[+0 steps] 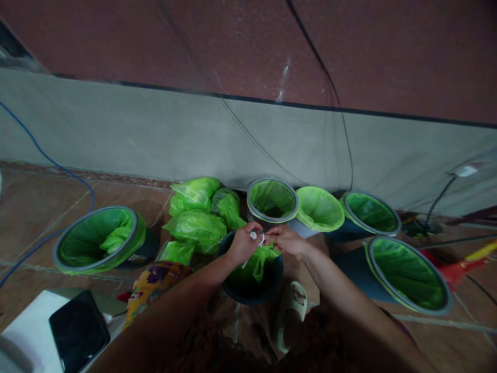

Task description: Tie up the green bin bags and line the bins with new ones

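Note:
Both hands meet over a dark bin (252, 296) in front of me. My left hand (245, 242) is closed, with its fingers pinching a thin white strip (261, 240). From the other side my right hand (286, 240) pinches the same strip, fingertips almost touching the left ones. Just below them, the gathered top of a green plastic bag (259, 265) rises out of the bin. Part of the strip is hidden behind my fingers.
Stuffed green bags (196, 229) lie left of the bin. Bins lined in green stand by the wall (272, 199), at right (409, 274) and at left (97, 238). A phone (79, 331) rests on a white surface (27, 324). A blue cable (58, 166) crosses the floor.

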Demonstrator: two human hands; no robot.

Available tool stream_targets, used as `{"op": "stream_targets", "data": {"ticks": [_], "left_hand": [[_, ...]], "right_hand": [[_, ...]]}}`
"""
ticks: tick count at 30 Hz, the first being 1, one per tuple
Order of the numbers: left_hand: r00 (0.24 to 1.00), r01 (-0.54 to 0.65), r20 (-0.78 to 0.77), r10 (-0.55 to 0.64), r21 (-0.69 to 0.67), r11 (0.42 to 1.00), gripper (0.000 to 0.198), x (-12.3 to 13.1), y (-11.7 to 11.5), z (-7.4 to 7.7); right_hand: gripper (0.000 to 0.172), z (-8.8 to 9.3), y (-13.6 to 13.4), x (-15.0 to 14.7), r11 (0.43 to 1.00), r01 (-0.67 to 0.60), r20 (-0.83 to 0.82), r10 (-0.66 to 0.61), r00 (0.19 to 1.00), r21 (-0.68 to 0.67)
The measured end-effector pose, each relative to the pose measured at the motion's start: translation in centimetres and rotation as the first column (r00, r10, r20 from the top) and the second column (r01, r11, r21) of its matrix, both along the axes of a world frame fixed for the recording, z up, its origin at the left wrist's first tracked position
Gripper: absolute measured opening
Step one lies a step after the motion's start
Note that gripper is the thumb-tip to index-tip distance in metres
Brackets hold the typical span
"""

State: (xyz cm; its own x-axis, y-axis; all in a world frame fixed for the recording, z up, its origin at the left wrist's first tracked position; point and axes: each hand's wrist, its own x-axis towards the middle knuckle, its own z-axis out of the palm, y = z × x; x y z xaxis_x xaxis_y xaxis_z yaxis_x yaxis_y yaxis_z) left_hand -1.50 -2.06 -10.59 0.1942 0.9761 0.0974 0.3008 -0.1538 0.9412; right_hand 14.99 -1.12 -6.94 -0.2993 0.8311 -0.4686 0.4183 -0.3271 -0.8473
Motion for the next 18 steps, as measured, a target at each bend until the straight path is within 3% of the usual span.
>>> {"op": "stream_targets", "data": {"ticks": [3, 5, 9, 12, 15, 17, 18], "left_hand": [[0.999, 0.026, -0.024, -0.027, -0.058, 0.998, 0.008, -0.2, 0.3, -0.2], [0.996, 0.057, -0.057, -0.063, -0.098, 0.994, 0.01, -0.5, 0.6, -0.3], [0.945, 0.065, -0.312, -0.095, -0.105, 0.992, 0.012, -1.3, 1.0, -0.9], [0.888, 0.015, -0.454, -0.073, -0.13, 0.991, 0.012, -1.6, 1.1, -1.6], [0.864, -0.03, -0.5, -0.065, -0.179, 0.983, 0.011, -1.7, 0.9, -2.1], [0.86, -0.039, -0.505, -0.08, -0.221, 0.975, 0.003, -1.9, 0.8, -2.5], [0.877, -0.034, -0.472, -0.093, -0.255, 0.966, 0.009, -1.9, 0.7, -2.7]], "right_hand": [[0.02, 0.4, 0.0, 0.2, 0.999, -0.007, 0.106, 0.003, 0.994, 0.032], [0.017, 0.5, 0.1, 0.4, 0.987, -0.081, 0.288, 0.038, 0.957, 0.137], [0.013, 0.3, 0.0, 0.6, 0.936, -0.248, 0.69, 0.007, 0.724, 0.25], [0.011, -0.3, -0.3, 0.5, 0.954, -0.214, 0.784, -0.033, 0.62, 0.209], [0.02, -0.8, -0.6, 0.6, 0.945, -0.243, 0.77, -0.016, 0.637, 0.221], [0.038, -1.1, -0.8, 0.8, 0.908, -0.329, 0.72, 0.046, 0.692, 0.258], [0.05, -1.4, -1.0, 0.8, 0.886, -0.368, 0.685, 0.082, 0.723, 0.282]]}}
